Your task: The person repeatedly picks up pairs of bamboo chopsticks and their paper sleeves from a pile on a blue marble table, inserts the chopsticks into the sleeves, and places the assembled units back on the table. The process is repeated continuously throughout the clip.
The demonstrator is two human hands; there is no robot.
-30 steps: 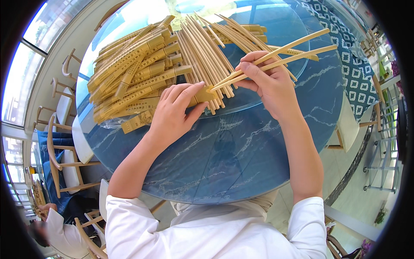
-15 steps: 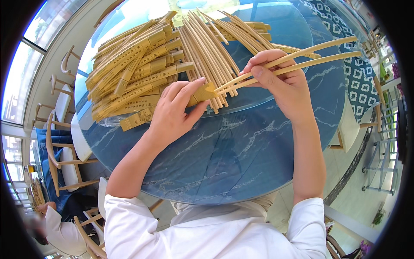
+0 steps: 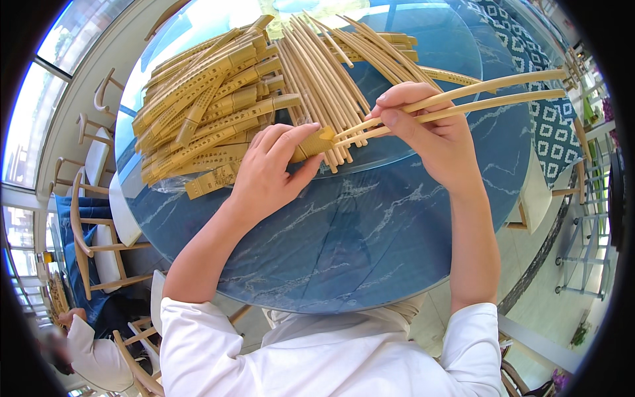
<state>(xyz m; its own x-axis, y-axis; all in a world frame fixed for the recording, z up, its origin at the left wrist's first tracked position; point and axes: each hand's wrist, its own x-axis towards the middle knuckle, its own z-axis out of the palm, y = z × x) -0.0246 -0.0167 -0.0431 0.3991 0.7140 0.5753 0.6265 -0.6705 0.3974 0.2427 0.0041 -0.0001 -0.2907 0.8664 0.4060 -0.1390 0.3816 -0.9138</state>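
Observation:
My left hand (image 3: 270,164) is closed on a gold paper chopstick sleeve (image 3: 311,143), its open end facing right. In my right hand (image 3: 430,132) is a pair of light wooden chopsticks (image 3: 493,96), pinched between thumb and fingers. Their thin tips meet at the sleeve's mouth; whether they are inside it I cannot tell. Beyond my left hand lies a big heap of gold paper sleeves (image 3: 205,92), and a pile of loose chopsticks (image 3: 324,92) sits to its right, just behind the held tips.
Everything rests on a round blue marbled table (image 3: 344,245) with a glass turntable (image 3: 456,49). More chopsticks (image 3: 383,53) lie at the back right. A patterned cloth (image 3: 555,132) hangs at the right edge. Wooden chairs (image 3: 83,231) stand at left, where another person (image 3: 96,354) sits.
My right hand has shifted slightly right and down, the chopsticks with it; their thick ends reach further right. My left hand and its sleeve are almost unmoved.

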